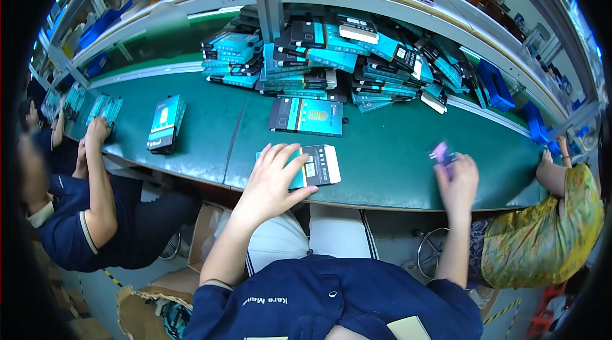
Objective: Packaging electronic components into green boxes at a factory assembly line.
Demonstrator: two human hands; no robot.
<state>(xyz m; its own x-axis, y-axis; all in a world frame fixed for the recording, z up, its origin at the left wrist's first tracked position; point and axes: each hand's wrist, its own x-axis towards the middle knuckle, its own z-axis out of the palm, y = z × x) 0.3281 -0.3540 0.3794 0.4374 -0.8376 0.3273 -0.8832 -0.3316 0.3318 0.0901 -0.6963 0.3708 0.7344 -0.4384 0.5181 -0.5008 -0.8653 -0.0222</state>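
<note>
A flat teal and black cardboard box lies near the table's front edge, its white end flap facing right. My left hand spans it from above, fingers along the far side and thumb at the near side, gripping it. Over the table to the right, my right hand pinches a small purple and dark item; motion blur hides what kind it is. Just beyond my left hand, another teal and black box lies flat.
Uneven stacks of like boxes fill the table's back. A small stack stands at left. Blue bins are at back right. Co-workers sit at left and right. An open carton stands on the floor at lower left.
</note>
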